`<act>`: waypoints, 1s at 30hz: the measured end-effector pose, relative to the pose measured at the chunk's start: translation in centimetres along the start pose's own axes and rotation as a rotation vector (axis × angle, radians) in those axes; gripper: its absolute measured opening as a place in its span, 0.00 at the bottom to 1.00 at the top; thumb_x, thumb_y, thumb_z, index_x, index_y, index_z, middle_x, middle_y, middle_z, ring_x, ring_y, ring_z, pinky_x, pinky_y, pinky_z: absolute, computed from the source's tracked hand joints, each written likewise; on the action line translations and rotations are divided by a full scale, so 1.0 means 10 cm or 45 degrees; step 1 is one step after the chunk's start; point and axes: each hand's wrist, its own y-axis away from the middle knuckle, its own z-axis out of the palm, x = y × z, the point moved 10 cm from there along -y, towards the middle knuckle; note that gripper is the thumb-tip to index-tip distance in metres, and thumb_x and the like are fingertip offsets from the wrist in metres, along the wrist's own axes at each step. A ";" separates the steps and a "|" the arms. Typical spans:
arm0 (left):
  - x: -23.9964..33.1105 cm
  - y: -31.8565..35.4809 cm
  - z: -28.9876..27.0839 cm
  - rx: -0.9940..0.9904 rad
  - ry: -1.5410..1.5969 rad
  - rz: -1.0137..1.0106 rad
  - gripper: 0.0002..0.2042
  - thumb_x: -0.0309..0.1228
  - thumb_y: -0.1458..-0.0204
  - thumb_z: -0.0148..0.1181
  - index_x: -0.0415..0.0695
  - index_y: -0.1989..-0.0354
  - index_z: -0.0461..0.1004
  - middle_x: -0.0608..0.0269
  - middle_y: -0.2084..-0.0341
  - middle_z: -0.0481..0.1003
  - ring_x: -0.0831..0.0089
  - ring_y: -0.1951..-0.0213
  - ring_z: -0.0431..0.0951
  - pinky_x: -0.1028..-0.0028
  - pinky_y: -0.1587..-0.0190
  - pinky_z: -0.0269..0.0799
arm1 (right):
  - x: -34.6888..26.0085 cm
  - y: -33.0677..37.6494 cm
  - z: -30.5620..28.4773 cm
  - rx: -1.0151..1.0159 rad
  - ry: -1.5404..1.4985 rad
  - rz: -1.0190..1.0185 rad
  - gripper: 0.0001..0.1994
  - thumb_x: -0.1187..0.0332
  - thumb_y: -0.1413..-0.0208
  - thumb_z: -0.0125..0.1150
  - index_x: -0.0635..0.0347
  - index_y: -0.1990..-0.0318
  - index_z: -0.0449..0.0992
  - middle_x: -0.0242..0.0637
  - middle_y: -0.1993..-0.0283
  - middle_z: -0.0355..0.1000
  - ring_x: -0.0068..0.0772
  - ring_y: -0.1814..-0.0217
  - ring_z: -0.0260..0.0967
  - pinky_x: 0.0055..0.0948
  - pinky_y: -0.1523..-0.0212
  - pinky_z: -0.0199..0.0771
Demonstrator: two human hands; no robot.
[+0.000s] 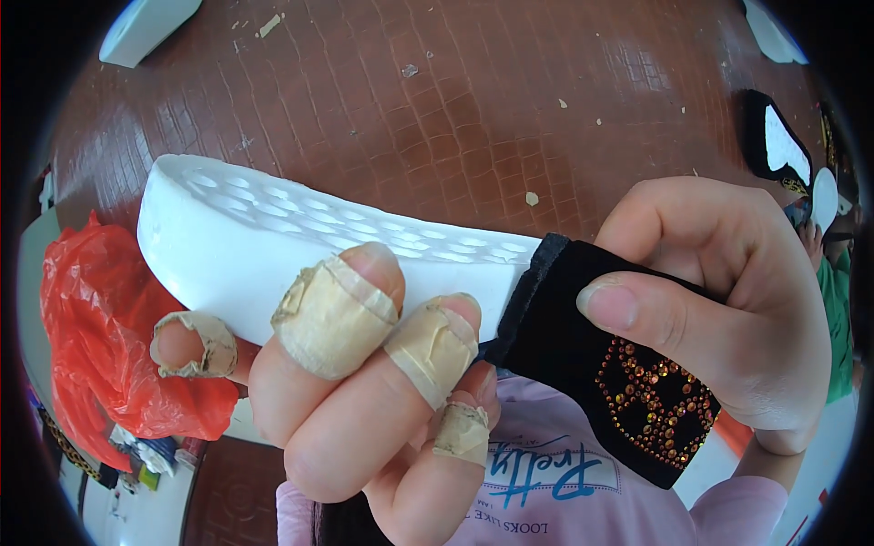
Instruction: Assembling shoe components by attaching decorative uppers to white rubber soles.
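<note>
A white wedge-shaped shoe sole [328, 227], its upper face dimpled, lies tilted across the middle of the view. My left hand [355, 400], with tape wrapped round several fingertips, is closed round its near side from below. At the sole's right end is a black fabric shoe upper [560, 309] with a patch of orange rhinestones. One edge of the upper meets that end of the sole; whether it wraps over it I cannot tell. My right hand [728, 300] pinches the upper, thumb on the near face and fingers behind.
Brown crocodile-patterned table covering [410, 127] with small pale scraps lies beyond. A crumpled red plastic bag [100, 328] sits at left. White pieces [146, 29] stand at the far corners. A black-and-white shoe part [778, 146] and another person's hand [810, 237] are at right.
</note>
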 end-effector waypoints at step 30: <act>0.00 0.04 0.18 -0.026 -0.002 0.088 0.07 0.38 0.51 0.52 0.61 0.63 0.68 0.60 0.59 0.68 0.53 0.50 0.70 0.54 0.40 0.56 | -0.01 0.06 -0.19 0.163 0.013 -0.046 0.04 0.83 0.53 0.60 0.70 0.69 0.72 0.35 0.80 0.72 0.10 0.87 0.57 0.07 0.85 0.51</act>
